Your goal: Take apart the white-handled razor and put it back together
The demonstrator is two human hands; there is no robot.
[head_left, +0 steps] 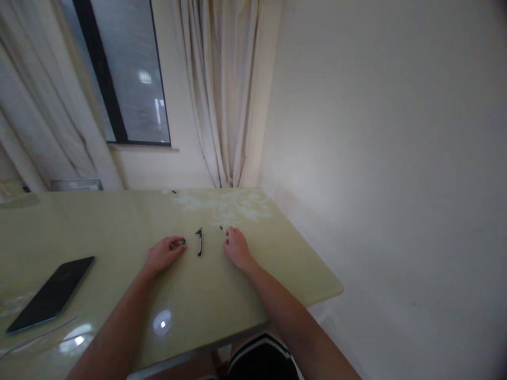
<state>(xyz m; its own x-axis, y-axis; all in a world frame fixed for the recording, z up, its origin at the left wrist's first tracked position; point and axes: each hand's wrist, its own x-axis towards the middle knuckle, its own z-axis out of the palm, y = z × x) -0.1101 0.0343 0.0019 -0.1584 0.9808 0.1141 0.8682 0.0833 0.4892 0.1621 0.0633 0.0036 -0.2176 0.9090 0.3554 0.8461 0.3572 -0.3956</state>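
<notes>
My left hand (164, 254) rests on the table with its fingers closed round a small dark object (181, 242), too small to name. Between my hands lies what looks like a razor (200, 244), its dark head pointing away from me and its slim grey-and-black handle toward me. My right hand (236, 247) is on the table to the right of it, fingers curled in. Just beyond those fingertips shows a small dark piece (221, 227); whether the fingers grip it is hard to make out.
The glossy yellowish table (198, 301) has its right edge near a plain wall. A dark tablet (53, 293) lies at the left, a thin cable (39, 336) below it. A tiny dark bit (174, 191) sits at the far edge, before the curtain (224, 95) and window.
</notes>
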